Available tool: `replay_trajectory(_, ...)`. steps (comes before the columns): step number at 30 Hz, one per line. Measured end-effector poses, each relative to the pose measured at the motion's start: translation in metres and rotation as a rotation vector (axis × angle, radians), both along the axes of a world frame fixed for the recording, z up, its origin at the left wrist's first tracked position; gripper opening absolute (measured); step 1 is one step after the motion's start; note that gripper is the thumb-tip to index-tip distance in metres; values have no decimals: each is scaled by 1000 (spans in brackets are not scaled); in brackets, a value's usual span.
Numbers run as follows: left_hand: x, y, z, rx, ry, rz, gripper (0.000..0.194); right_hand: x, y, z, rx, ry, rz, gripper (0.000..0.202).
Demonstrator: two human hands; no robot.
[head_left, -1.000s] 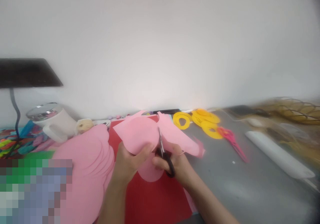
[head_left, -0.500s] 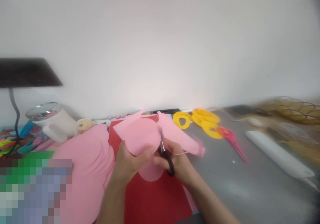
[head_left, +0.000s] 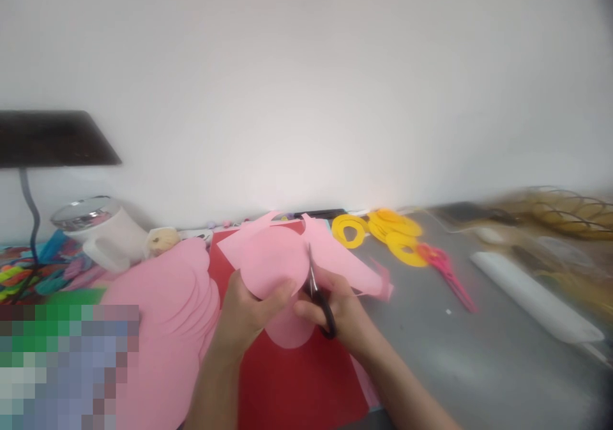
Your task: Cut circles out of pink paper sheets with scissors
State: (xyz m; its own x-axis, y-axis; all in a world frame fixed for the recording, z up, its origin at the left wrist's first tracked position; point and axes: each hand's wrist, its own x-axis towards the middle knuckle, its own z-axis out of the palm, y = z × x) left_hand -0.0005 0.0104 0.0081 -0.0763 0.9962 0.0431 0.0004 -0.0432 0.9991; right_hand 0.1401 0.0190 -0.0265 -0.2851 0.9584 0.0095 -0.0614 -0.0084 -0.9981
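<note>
Just over the red sheet [head_left: 297, 385], the pink paper [head_left: 275, 261] sits in the person's hands, plain and smooth, with one broad round lobe facing me and a smaller curve showing below the fingers. A pointed corner juts out behind it on the left, and more pink spreads past the sheet's right edge to a ragged end; whether that part is still joined, I can't tell. The left hand [head_left: 251, 312] pinches the lobe's lower edge, thumb flat on top. The right hand [head_left: 342, 305] grips black-handled scissors [head_left: 326, 312], the blades right at the lobe's edge. Left of the red sheet are stacked pink cutouts [head_left: 158, 340]; to its right, yellow rings [head_left: 395, 222] and pink scissors [head_left: 447, 273].
</note>
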Motion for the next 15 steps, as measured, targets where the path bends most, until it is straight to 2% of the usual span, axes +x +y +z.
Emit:
replay_trajectory(8,-2,3,-5,19,-8,21,20,1,1,0,35,-17,0,48)
replay_trajectory(15,-5,5,-8,-18,-1,23,14,0,2,-2,73,-26,16,43)
